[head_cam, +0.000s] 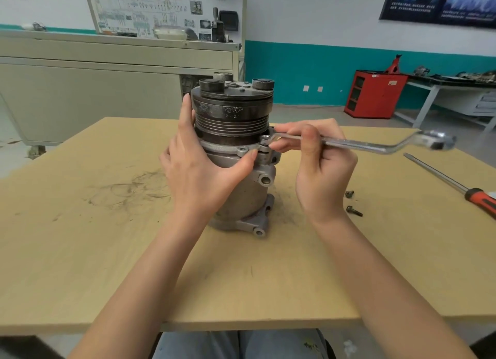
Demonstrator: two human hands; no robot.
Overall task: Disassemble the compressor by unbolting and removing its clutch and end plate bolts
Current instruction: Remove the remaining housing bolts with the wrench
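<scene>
Nearest me, the table edge, both forearms reaching fwd over it. My left hand lies flat against the compressor at its 9 o'clock: fingers straight up the side, thumb stretched across the front under the flange, bracing, not gripping. My right hand is closed round the wrench close to the working end, fingertips pinching the shank; the handle runs out to 3 o'clock.

Step, as I read it: end plate bolts. The ring end sits over a bolt on the end plate flange at approx 3 o'clock of the body. Can't tell if it's cracked loose yet. Two loose bolts lie on the table at 4 o'clock of the base, so prob. part way thru. Next move wants the ring kept square on the head, a short swing, and my left holding the body vs the torque so it doesn't tip or spin.

Compressor stands upright mid-table: dull grey cast body, mounting ears at the bottom, a bare empty lug hole front-right. Above the flange, the dark grooved clutch pulley, scuffed, hub on top, not yet removed.

Further out at 3 o'clock, a screwdriver, orange-black handle.
</scene>
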